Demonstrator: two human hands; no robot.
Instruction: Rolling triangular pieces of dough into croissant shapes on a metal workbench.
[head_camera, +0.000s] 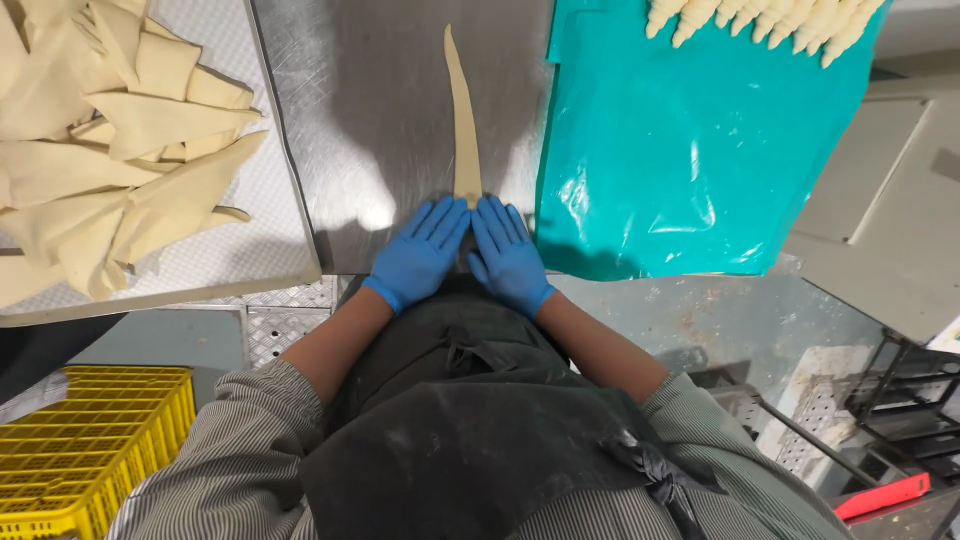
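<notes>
Both hands flat at table edge

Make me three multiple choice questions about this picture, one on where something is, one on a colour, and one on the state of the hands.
1. Where does the pile of cut dough triangles lie?
A. to the left of the steel table
B. on the teal sheet
C. in the yellow crate

2. What colour are the gloves?
A. white
B. blue
C. black

3. How do the hands meet the long dough strip?
A. fists closed round it
B. lifted clear
C. flat, side by side on its near end

Answers: 1 A, the pile sits on a perforated tray at left. 2 B, both the left hand and right hand wear blue. 3 C, fingers are spread flat.
</notes>
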